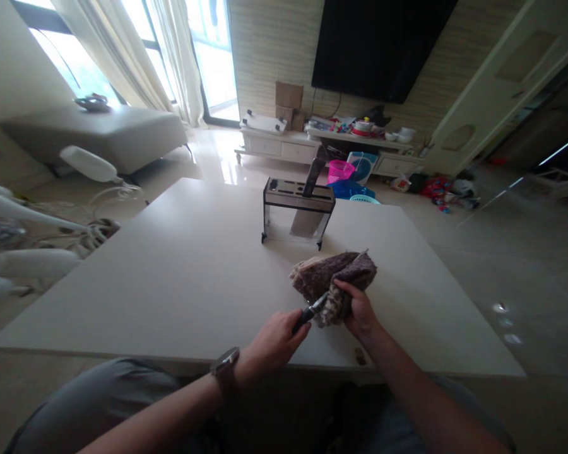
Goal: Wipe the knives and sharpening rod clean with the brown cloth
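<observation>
My left hand (279, 337), with a watch on its wrist, is closed round the black handle of a knife (307, 313). The knife points up and to the right, and most of its blade is hidden in a brown and cream cloth (315, 277). My right hand (360, 309) grips the bunched cloth at its near right side, pressing a fold around the blade. Beyond the cloth stands a clear-sided knife block (277, 217) with a dark slotted top. A dark-handled cleaver (307, 221) sits upright in it, its wide blade showing through the side.
The white table (170, 271) spans the space before me, with a small brown mark (360, 356) by its near edge. White chairs (33, 261) stand at left. Past the table are a pink basket (341, 170), a low cabinet (265, 145) and a wall-mounted television (378, 47).
</observation>
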{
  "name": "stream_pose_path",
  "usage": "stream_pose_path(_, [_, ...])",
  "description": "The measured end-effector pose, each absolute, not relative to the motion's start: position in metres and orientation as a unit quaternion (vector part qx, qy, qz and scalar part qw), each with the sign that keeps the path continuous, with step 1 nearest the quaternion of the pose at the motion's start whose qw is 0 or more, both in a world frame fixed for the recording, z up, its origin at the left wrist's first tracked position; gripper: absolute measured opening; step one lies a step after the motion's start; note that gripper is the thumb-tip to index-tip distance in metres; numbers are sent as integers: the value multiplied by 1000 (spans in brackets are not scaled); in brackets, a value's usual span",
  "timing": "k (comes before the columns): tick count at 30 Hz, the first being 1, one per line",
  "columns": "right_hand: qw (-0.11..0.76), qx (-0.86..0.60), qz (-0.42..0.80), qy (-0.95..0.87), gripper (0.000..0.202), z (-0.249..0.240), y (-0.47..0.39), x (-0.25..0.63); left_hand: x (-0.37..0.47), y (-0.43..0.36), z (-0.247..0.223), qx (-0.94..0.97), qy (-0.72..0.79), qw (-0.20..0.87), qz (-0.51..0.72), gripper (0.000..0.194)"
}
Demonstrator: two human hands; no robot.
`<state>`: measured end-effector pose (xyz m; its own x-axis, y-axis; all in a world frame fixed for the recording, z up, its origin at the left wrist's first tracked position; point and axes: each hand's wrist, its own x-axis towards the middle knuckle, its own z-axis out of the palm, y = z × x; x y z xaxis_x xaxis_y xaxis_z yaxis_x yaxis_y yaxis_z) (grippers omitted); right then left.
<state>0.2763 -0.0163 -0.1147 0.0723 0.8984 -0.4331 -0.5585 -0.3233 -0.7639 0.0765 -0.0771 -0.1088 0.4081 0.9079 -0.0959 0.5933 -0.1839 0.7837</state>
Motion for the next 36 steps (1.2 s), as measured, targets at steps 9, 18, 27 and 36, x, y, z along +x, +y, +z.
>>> stream_pose_path(9, [637, -467, 592, -160, 16, -91, 14, 324, 75, -76, -103, 752, 479, 403, 206, 29])
stream_pose_path(18, [576, -486, 641, -146, 20, -103, -17, 287, 75, -80, -102, 757, 495, 374, 205, 25])
stream_pose_path(27, [549, -486, 646, -212, 25, -121, -28, 259, 74, -73, -114, 741, 497, 400, 209, 17])
stream_pose_path(36, [647, -477, 580, -133, 30, -102, 8, 310, 76, -80, -105, 755, 486, 397, 191, 22])
